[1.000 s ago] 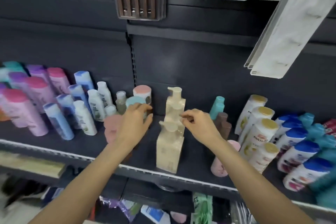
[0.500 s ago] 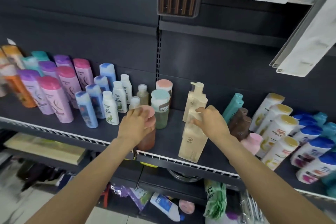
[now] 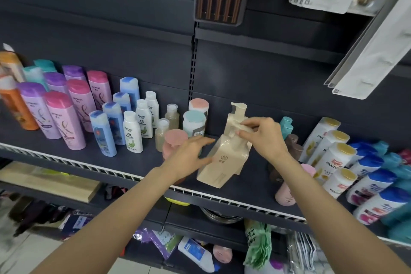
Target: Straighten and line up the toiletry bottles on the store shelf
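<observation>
Since half a second ago, the front cream pump bottle [image 3: 224, 160] has tipped leftward and the left hand [image 3: 189, 158] has left the pink-capped bottle [image 3: 174, 142].

Nearest, at the dark shelf [image 3: 124, 160] front rail, the left hand's straight, close-together fingers touch the tilted bottle's side. Just behind, the right hand [image 3: 264, 138] pinches that bottle's pump head between thumb and fingertips. A second cream pump bottle [image 3: 236, 115] stands upright behind. Farther left stand rows of pink bottles [image 3: 66, 120] and blue bottles [image 3: 103, 133]; white gold-capped bottles [image 3: 333, 155] lean at right.
</observation>
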`<state>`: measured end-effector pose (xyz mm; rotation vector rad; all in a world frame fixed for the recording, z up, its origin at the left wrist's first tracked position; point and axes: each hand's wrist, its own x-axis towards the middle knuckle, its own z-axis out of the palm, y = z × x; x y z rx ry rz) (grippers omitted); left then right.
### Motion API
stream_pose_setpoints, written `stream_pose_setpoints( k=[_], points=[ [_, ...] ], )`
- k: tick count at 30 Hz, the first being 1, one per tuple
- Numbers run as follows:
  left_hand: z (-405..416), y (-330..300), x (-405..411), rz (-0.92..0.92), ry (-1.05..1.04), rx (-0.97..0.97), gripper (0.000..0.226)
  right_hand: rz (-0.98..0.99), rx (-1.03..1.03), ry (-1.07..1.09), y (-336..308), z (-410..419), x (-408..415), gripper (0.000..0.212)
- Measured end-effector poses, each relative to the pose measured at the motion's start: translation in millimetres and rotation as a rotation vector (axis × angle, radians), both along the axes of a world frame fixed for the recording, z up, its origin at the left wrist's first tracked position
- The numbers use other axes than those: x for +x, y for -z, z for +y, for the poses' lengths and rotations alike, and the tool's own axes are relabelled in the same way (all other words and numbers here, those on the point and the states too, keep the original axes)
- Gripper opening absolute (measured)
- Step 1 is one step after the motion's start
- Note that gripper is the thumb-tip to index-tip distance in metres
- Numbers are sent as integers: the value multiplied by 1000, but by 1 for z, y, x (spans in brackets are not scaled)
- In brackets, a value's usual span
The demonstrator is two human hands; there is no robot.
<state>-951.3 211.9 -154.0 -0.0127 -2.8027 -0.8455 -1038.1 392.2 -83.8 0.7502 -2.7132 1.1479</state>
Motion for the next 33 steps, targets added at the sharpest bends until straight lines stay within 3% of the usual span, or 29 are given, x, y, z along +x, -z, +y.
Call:
stream_pose_setpoints(
  k=[3,6,11,14,16,19,22,25,29,33],
  points=[
    [5,-3,-12,-123,35,119,72,-16,-164,-44,-18,7,0,9],
    [5,-11,-18,-127,35,228,58,-49,-294,-71,-30,19,-6,11],
    [25,-38,-19,52,-93,57,52,-91,-321,-3,-33,42,-19,29],
    [39,-51,-19,100,-175,-101,52,-288,-480,89,-38,46,-16,37],
    [48,-56,-17,109,-210,-263,52,-365,-466,155,-42,45,-14,44],
    [59,-54,-13,137,-234,-420,53,-322,-462,281,-37,42,-12,30],
    [63,-48,-10,160,-221,-427,55,-273,-555,308,-34,41,-6,12],
    [61,-45,-9,138,-132,-258,68,-197,-565,280,-40,41,2,20],
    [53,-47,-15,18,29,195,95,-138,-586,157,-47,48,12,28],
    [51,-47,-18,-71,57,288,106,-217,-642,-30,-47,63,20,32]
  ],
)
